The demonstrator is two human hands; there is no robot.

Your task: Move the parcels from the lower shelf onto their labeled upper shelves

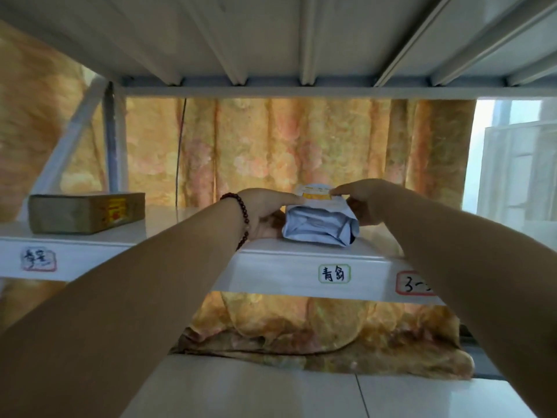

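Lower shelf (pixel 301 393): nearest, white, bare where seen, at bottom of view.
Arms: both reach up & fwd from the near corners to the upper shelf (pixel 271 268).
Labels: on upper shelf's front edge; green-bordered label (pixel 334 273) just below the parcel, red-bordered label (pixel 413 283) to its right, partly behind right arm, another label (pixel 38 260) far left. Writing too small to read w/ certainty.
Left hand (pixel 265 212): on parcel's left side, thumb on top edge, fingers curled under/behind; bead bracelet (pixel 242 220) on wrist.
Right hand (pixel 366 200): on parcel's right side, fingertips pinching its top near the sticker.
Parcel (pixel 321 226): pale blue-grey bag, crumpled, resting on upper shelf near front edge, held between both hands; white/yellow sticker on top.
Box (pixel 86 212): brown, on same shelf, well left of parcel, untouched.
Curtain (pixel 286 146): far behind shelves, yellow-orange floral, bunched down behind the lower shelf.
Window (pixel 518 164): far right, bright.
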